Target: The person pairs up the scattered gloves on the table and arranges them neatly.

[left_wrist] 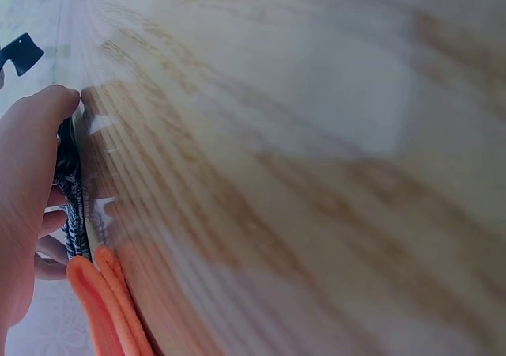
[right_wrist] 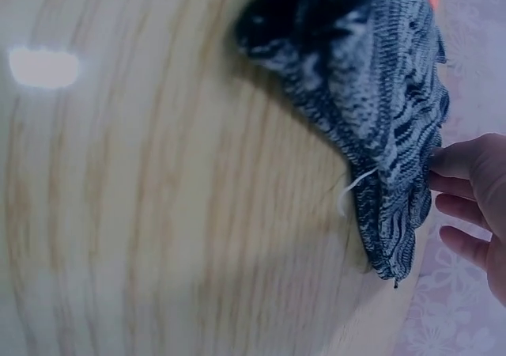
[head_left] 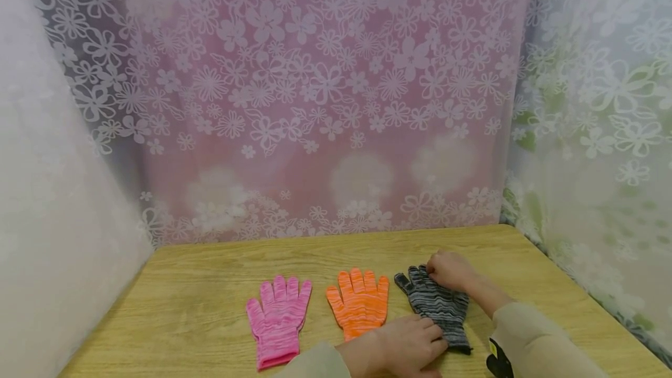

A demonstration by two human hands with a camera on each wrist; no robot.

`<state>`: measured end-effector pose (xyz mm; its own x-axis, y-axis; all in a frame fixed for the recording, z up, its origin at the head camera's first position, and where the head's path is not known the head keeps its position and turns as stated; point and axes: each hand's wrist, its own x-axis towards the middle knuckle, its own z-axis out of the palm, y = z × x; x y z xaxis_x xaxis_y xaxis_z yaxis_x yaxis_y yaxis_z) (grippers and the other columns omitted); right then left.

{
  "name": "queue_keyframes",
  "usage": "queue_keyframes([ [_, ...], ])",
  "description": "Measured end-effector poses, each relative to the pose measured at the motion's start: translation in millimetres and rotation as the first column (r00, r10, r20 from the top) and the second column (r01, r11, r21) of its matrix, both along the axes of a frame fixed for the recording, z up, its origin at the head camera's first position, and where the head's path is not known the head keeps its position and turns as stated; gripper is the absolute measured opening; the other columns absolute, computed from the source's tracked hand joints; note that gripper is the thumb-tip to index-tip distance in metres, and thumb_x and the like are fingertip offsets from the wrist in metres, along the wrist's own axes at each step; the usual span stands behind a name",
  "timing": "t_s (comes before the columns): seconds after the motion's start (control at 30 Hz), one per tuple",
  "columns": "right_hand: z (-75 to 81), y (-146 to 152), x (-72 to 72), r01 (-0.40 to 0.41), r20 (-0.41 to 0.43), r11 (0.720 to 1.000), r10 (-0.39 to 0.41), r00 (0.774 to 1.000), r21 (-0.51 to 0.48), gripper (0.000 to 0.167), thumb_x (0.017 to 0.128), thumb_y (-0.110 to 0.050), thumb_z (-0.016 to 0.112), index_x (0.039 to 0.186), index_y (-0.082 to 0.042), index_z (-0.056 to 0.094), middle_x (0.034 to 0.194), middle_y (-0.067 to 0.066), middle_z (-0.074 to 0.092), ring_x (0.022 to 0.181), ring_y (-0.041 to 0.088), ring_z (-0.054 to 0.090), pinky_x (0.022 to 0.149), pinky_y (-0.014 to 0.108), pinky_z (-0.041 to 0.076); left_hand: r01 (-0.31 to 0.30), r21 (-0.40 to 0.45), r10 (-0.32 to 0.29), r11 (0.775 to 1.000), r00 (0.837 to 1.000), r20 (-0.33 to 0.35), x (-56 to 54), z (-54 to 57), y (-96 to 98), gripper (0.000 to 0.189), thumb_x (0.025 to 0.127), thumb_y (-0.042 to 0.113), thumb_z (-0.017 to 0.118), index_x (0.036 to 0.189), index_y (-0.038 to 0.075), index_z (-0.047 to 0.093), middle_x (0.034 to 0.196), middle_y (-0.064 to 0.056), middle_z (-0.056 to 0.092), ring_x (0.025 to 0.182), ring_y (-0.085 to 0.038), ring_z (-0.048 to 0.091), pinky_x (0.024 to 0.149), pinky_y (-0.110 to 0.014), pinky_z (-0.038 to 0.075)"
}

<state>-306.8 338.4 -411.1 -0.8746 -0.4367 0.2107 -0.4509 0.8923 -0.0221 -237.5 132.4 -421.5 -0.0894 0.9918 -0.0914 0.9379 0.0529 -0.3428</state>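
Note:
A black-and-grey knitted glove (head_left: 438,307) lies on the table at the right, also close up in the right wrist view as a speckled glove (right_wrist: 395,126) with a loose white thread. My right hand (head_left: 452,270) is at its fingers with bent fingers and seems to pinch the knit; the fingertips are partly hidden behind the glove in the right wrist view. Beside the cuff, my left hand (head_left: 406,343) touches the glove's left edge with loosely extended fingers. An orange glove (head_left: 362,302) lies to the left, its cuff partly covered by my left wrist.
A pink glove (head_left: 280,319) lies flat at the left of the row, cuff toward me. The wooden table (head_left: 184,290) is bordered by flowered curtains (head_left: 315,104) at the back and sides. A black strap piece (head_left: 499,360) shows by my right sleeve.

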Motion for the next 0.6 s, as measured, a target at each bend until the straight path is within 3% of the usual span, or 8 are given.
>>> queue_keyframes([
  [0.1,2.5,4,1.8,0.012,0.028,0.999,-0.011,1.0,-0.047,0.014,0.079,0.002,0.062,0.072,-0.008,0.067,0.071,0.0,0.061,0.065,0.018,0.056,0.056,0.031,0.044,-0.002,-0.003,0.002,1.0,1.0,0.006,-0.1,-0.3,0.1,0.051,0.094,0.055,0.036,0.13,0.022,0.05,0.121,0.011,0.049,0.109,-0.001,0.043,0.092,-0.016,0.033],
  [0.17,4.9,9,3.5,0.024,0.042,0.997,-0.021,0.999,-0.076,0.012,0.079,0.003,0.062,0.084,-0.005,0.07,0.082,0.005,0.066,0.077,0.024,0.062,0.064,0.036,0.05,-0.002,-0.002,0.002,1.0,1.0,0.009,-0.3,-0.6,0.2,0.051,0.094,0.055,0.036,0.13,0.022,0.05,0.121,0.011,0.049,0.109,-0.001,0.043,0.092,-0.016,0.033],
  [0.3,9.2,18,6.7,0.053,0.09,0.994,-0.044,0.995,-0.099,0.014,0.08,0.003,0.062,0.091,-0.002,0.069,0.087,0.007,0.065,0.08,0.027,0.062,0.066,0.039,0.05,-0.006,0.003,0.006,1.0,1.0,0.012,-0.8,-0.2,0.5,0.051,0.094,0.055,0.035,0.13,0.022,0.05,0.121,0.01,0.049,0.11,-0.001,0.043,0.093,-0.016,0.033],
  [0.47,8.2,26,9.0,0.027,0.137,0.995,-0.014,0.99,-0.094,0.015,0.079,0.003,0.062,0.089,-0.005,0.07,0.086,0.006,0.066,0.078,0.024,0.062,0.063,0.037,0.05,-0.012,0.003,0.012,1.0,1.0,0.008,-0.6,0.7,0.9,0.052,0.093,0.056,0.034,0.13,0.023,0.05,0.121,0.011,0.049,0.11,-0.001,0.043,0.094,-0.017,0.032],
  [0.6,4.1,28,9.0,0.015,0.131,0.997,-0.005,0.991,-0.08,0.015,0.079,0.003,0.062,0.089,-0.006,0.069,0.086,0.005,0.066,0.077,0.023,0.062,0.063,0.035,0.049,-0.007,0.012,0.007,1.0,1.0,0.0,0.4,1.1,0.7,0.053,0.093,0.057,0.035,0.13,0.022,0.051,0.121,0.01,0.049,0.11,-0.002,0.043,0.092,-0.017,0.033],
])
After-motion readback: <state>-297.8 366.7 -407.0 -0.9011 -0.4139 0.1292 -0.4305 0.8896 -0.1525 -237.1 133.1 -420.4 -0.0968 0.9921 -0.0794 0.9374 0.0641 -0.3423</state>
